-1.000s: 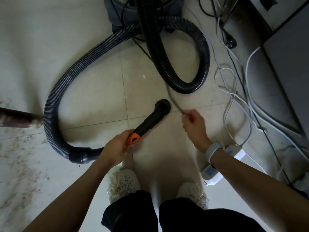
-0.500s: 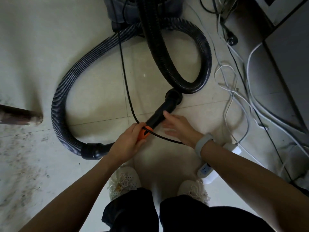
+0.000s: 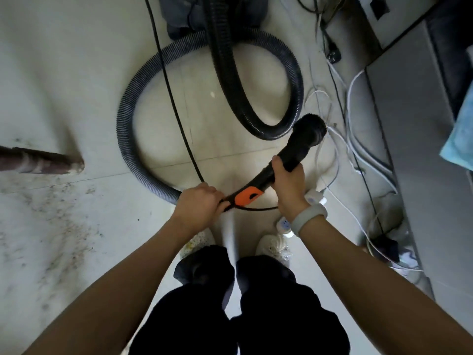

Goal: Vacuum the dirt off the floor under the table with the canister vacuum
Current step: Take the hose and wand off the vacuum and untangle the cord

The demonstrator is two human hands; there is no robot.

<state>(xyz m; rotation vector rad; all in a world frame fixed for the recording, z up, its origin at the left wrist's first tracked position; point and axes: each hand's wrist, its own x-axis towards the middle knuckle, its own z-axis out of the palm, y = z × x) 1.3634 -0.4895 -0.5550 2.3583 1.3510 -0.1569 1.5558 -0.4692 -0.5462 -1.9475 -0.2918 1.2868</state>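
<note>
The left hand (image 3: 202, 201) clenches the rigid black plastic vacuum wand (image 3: 284, 162) behind its orange collar (image 3: 247, 196); the right hand (image 3: 288, 179) grasps it mid-length, nozzle raised above the tiled floor (image 3: 64, 73); it seems light and stiff, while the ribbed grey hose (image 3: 122, 124) will drag softly.

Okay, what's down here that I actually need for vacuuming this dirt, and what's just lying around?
For the job:
nozzle, held by both hands: left hand, right hand
hose
black cord
canister
dirt

Lying about:
white cables
power strip
blue cloth
</note>
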